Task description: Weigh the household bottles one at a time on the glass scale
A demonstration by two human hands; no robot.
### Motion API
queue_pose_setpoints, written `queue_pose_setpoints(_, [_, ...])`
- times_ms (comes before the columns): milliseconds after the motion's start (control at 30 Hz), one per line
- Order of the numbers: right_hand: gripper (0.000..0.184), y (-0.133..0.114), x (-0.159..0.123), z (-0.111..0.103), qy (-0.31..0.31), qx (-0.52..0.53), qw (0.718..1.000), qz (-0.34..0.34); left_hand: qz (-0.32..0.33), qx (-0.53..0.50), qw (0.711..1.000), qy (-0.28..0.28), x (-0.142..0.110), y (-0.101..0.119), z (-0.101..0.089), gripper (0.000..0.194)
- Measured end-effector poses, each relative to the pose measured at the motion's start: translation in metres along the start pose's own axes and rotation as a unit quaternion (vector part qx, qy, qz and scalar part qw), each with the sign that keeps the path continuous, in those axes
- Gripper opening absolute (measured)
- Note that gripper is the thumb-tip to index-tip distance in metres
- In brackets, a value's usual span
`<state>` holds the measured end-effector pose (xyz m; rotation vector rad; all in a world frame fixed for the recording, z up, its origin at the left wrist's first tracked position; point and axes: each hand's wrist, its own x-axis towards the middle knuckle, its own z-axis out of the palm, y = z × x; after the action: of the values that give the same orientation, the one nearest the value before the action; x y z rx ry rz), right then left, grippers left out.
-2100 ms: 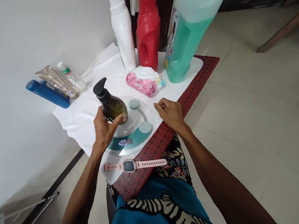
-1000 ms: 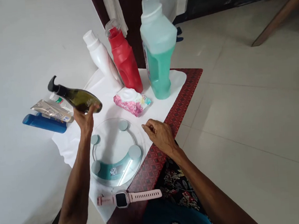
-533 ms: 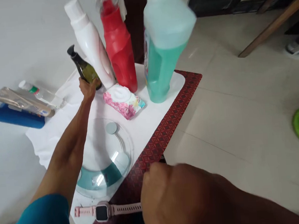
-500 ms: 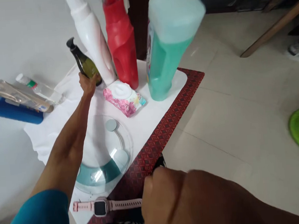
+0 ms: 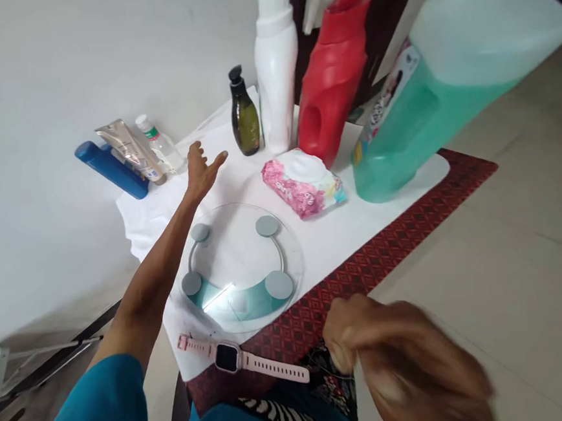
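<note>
The pump bottle [image 5: 245, 117] stands upright, right and far of our nearer, spread left hand [image 5: 203, 171]; our right hand [image 5: 368, 331] is curled.

White lettering on a floral pack [image 5: 303, 184], print on a green jug [image 5: 404, 139] (neither legible)

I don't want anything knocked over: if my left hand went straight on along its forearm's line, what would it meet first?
Most likely the dark pump bottle, ahead of the open left hand. Depth is unclear, so the hand might instead just pass the bottle's left side towards the wall.
</note>
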<state>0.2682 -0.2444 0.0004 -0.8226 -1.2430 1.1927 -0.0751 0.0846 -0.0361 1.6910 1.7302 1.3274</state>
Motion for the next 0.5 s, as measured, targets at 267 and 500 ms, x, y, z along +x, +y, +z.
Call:
queue_pose_setpoints(267, [0.046, 0.101, -0.001, 0.004, 0.083, -0.42, 0.892, -0.148, -0.033, 0.189, 0.924, 0.33, -0.056, -0.027, -0.153, 0.078])
queue_pose_setpoints(500, [0.055, 0.119, 0.025, 0.014, 0.068, -0.548, 0.781, -0.291, -0.222, 0.148, 0.915, 0.303, -0.022, -0.059, -0.186, 0.098])
